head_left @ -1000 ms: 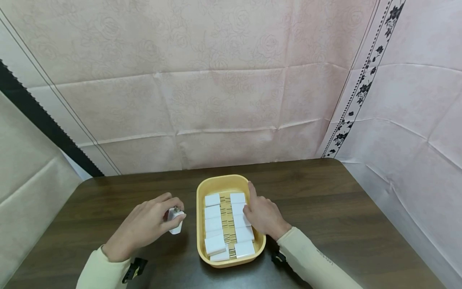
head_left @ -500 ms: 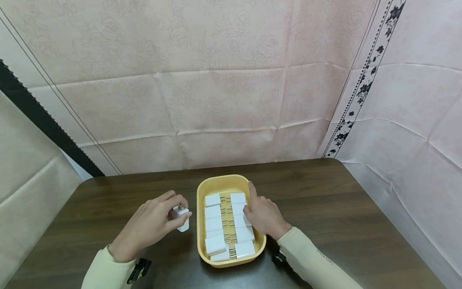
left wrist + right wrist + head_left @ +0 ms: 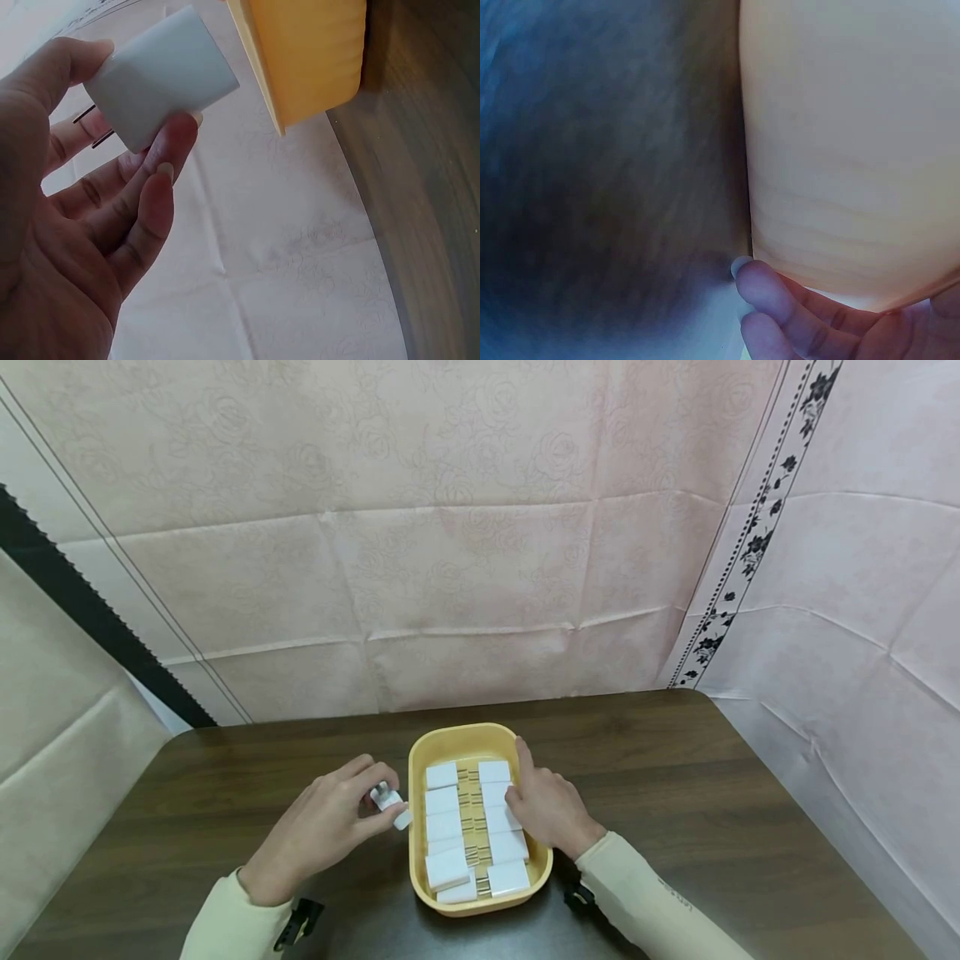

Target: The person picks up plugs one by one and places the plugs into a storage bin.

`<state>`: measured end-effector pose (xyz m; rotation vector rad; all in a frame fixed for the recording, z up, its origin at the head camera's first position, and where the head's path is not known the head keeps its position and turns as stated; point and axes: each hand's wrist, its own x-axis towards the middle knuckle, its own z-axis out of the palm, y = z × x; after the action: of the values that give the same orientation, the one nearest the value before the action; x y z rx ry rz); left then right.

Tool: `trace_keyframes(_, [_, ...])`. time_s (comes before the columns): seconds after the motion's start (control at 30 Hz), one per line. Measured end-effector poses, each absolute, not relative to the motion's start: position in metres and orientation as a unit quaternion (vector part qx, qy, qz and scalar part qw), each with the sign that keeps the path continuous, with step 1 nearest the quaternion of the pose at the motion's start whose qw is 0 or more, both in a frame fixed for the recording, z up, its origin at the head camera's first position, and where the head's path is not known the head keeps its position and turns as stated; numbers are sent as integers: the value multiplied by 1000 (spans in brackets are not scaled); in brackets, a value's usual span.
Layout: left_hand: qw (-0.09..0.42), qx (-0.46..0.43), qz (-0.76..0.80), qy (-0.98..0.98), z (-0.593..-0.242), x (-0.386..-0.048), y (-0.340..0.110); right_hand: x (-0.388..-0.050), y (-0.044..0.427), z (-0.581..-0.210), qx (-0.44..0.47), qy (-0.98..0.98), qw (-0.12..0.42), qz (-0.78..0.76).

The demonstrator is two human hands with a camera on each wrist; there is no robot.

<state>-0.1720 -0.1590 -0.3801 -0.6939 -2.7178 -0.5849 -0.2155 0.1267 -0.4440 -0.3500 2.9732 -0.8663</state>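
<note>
A white plug charger [image 3: 389, 804] is pinched between the thumb and fingers of my left hand [image 3: 322, 827], just off the tray's left rim. In the left wrist view the charger [image 3: 165, 79] tilts, its two metal prongs pointing back toward the palm. The yellow plastic tray [image 3: 474, 736] carries two columns of similar white chargers [image 3: 442, 823], their prongs facing the middle. One at the near left overlaps another. My right hand [image 3: 553, 808] grips the tray's right side, thumb inside over the rim. Its other fingers [image 3: 769, 289] curl against the outer wall in the right wrist view.
A dark wood-grain table [image 3: 675, 793] lies beneath everything. Pale rose-patterned cloth [image 3: 465, 568] hangs behind the far edge and at both sides. The far end of the tray shows bare yellow floor.
My left hand has moved right, bringing the charger up to the tray's left rim. The charger has turned and tilted more. My right hand and the tray stay put.
</note>
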Motion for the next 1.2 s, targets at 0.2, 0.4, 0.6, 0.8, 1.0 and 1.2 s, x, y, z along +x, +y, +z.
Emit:
trace_keyframes(0.2, [144,-254,-203,-935,-382,-173,-157,-215,126,-444,-113,954,13,-279])
trace_keyframes(0.4, [158,-267,-206,-928,-384,-174,-154,-215,126,-444,-113,954,11,-276])
trace_keyframes(0.6, [189,-281,-207,-918,-387,-174,-151,-215,126,-444,-111,956,12,-272])
trace_keyframes(0.8, [195,-292,-206,-913,-390,-176,-145,-215,126,-443,-107,955,15,-275])
trace_keyframes(1.0, [193,-284,-207,-916,-392,-175,-141,-215,127,-444,-109,954,16,-278])
trace_keyframes(1.2, [183,-283,-222,-915,-394,-176,-136,-215,127,-443,-110,954,15,-278])
